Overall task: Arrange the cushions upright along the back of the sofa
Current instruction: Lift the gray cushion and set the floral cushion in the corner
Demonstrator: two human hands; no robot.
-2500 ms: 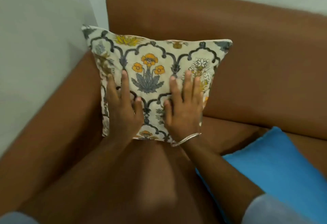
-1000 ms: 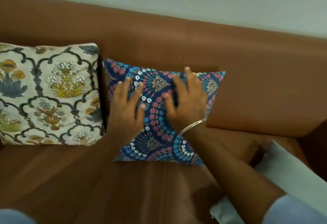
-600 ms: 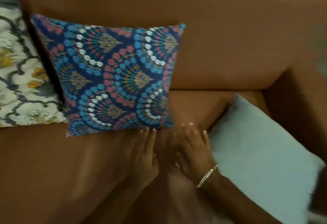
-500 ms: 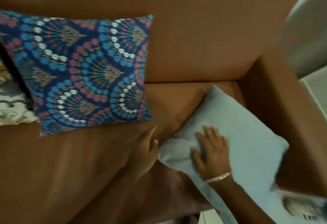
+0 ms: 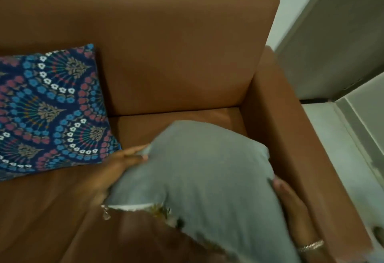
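Grey cushion between left hand and right hand, above sofa seat.

Grey cushion: plain, blurred, tilted over the seat at the right end of the brown sofa. Patterned cushion: navy with blue, pink and white fan motifs, upright against the sofa back.

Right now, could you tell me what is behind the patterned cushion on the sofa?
The brown backrest rises directly behind the patterned cushion, which stands upright against it. Whatever lies between the two is hidden, and the cushion's left part runs out of frame.
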